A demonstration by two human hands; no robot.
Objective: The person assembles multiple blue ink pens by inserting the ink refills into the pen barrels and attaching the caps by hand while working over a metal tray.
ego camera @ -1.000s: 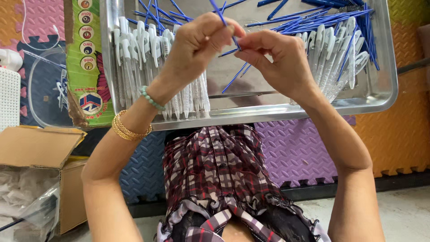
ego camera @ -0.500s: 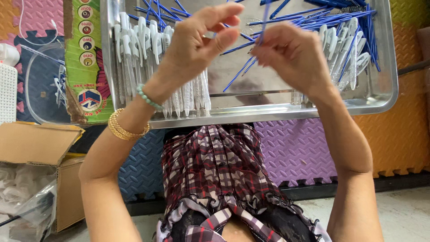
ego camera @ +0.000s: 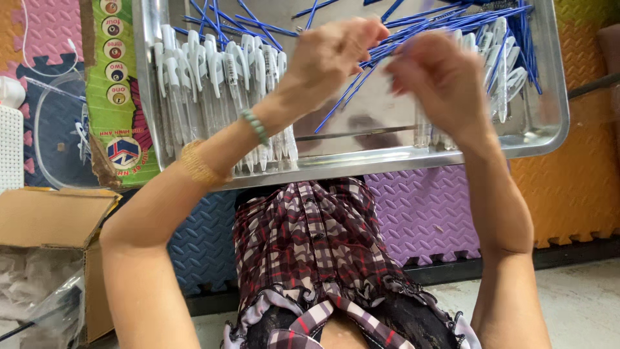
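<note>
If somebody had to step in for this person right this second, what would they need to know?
Left hand: raised over the metal tray, fingers pinched; what it grips is blurred.
Right hand: beside it, motion-blurred, contents unclear.
Blue refills lie loose across the tray's middle and top right.
Clear pens lie in a row at the tray's left; a few more pens at right.
Done: the left row looks sorted.
Left: many loose refills.

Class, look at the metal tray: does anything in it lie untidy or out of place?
Yes. The white pen barrels lie in a neat row at the tray's left, but the blue refills lie criss-crossed at all angles across its middle and right.
</note>
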